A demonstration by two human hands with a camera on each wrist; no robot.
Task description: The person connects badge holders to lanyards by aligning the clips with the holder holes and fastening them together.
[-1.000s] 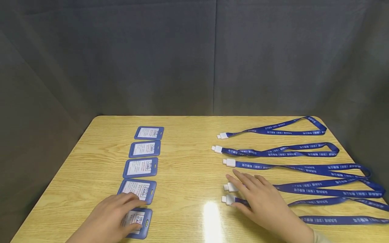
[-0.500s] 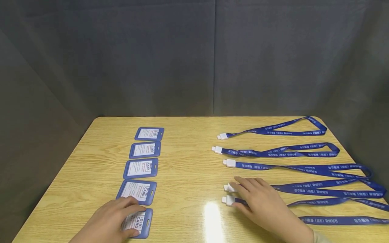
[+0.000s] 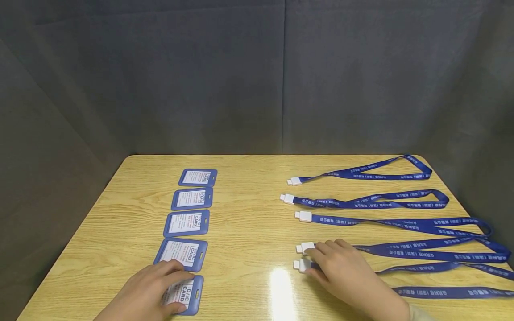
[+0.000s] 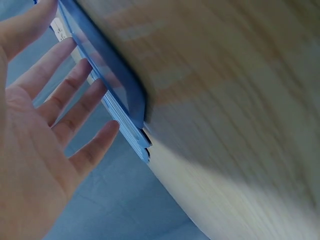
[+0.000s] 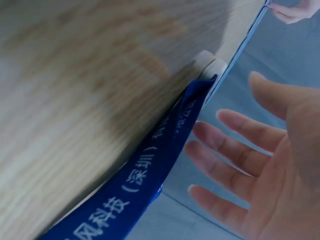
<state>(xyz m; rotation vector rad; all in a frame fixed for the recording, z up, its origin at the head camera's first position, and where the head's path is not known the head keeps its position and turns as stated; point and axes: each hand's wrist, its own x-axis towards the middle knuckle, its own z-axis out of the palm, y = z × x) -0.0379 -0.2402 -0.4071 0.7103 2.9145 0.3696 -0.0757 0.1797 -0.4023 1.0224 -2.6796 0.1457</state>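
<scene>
My left hand (image 3: pixel 140 290) hovers low over the nearest blue ID card holder (image 3: pixel 192 296), index fingertip at its far edge and thumb tip over its near part. In the left wrist view the fingers (image 4: pixel 82 72) are spread and slightly bent along the holder's edge. My right hand (image 3: pixel 341 267) is above the two nearest blue lanyards. Its index fingertip overlaps the white buckle (image 3: pixel 308 247) of the second one, and the thumb tip is right beside the nearest white buckle (image 3: pixel 304 265). In the right wrist view the fingers are loosely bent, apart from the printed blue strap (image 5: pixel 155 150).
Farther back on the left, more card holders (image 3: pixel 188 223) lie in a column on the wooden table (image 3: pixel 249 214). More lanyards (image 3: pixel 369 203) lie in rows on the right, their loops toward the right edge. A dark cloth (image 3: pixel 201 80) hangs behind.
The right hand's fingers have drawn back and bent, uncovering more of the second buckle. The left hand's index finger has moved off the second holder; the nearest holder has shifted slightly right.
</scene>
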